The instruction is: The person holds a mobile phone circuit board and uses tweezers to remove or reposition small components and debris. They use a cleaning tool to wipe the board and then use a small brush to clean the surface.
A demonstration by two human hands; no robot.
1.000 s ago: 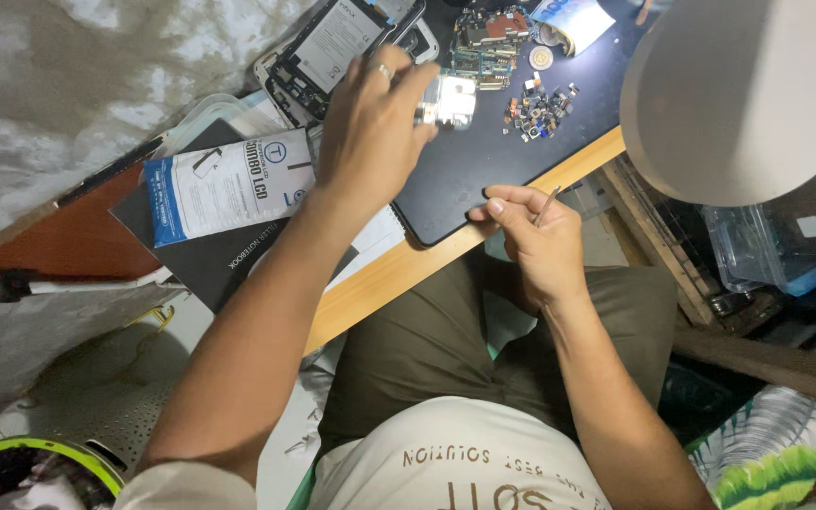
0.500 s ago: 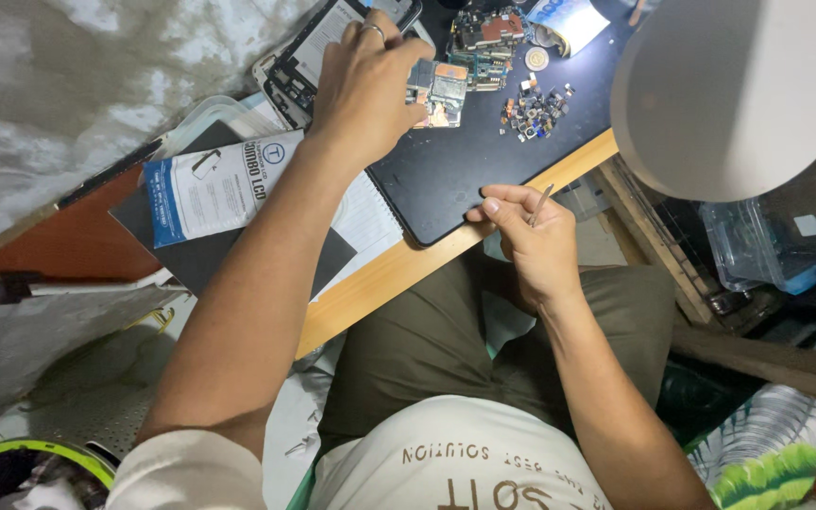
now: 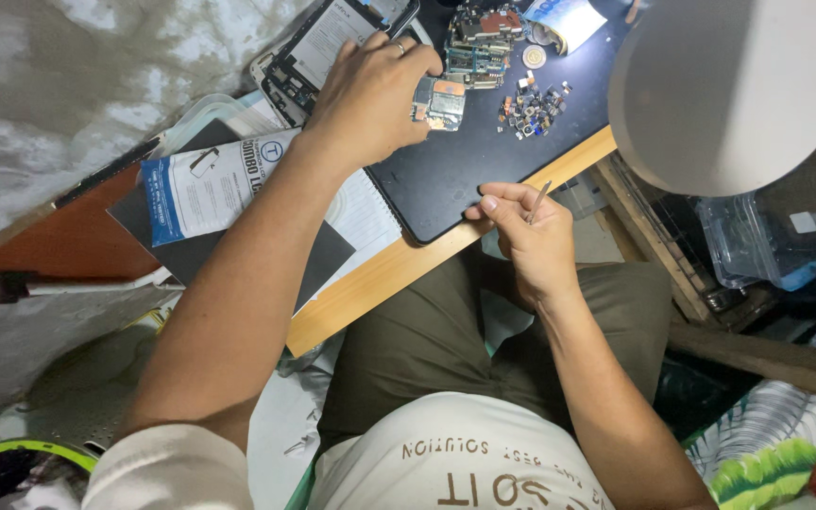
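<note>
**Two hands at a dark mat, one on a small circuit board**

Two hands over the tabletop (image 3: 370, 283), seen from above. Left hand (image 3: 370, 90) curled, fingertips closed on a small circuit board (image 3: 441, 102) lying on the black mat (image 3: 455, 175), near its far left part. Right hand (image 3: 526, 231) off the near edge of the mat, above the lap, thumb and forefinger pinching a thin metal tool (image 3: 539, 200); tip bare, lower end hidden in the grip.

Hard to make out: a heap of tiny parts (image 3: 531, 109) just right of the board, too small to tell apart. Beyond it, a larger stripped board (image 3: 479, 38), cut off by the top edge. Upper right blocked by a pale round lamp shade (image 3: 734, 90), covering that corner of the mat. Opened phone (image 3: 332, 42) behind the left hand, partly covered by the wrist.

Labels and packages: a white sheet with a blue band (image 3: 205, 184) on a dark flat pack, left of the forearm, print too small and slanted. A blue-and-white packet (image 3: 564, 19) at the top edge, cropped. A clear plastic box (image 3: 767, 241) lower right, contents unclear.
</note>
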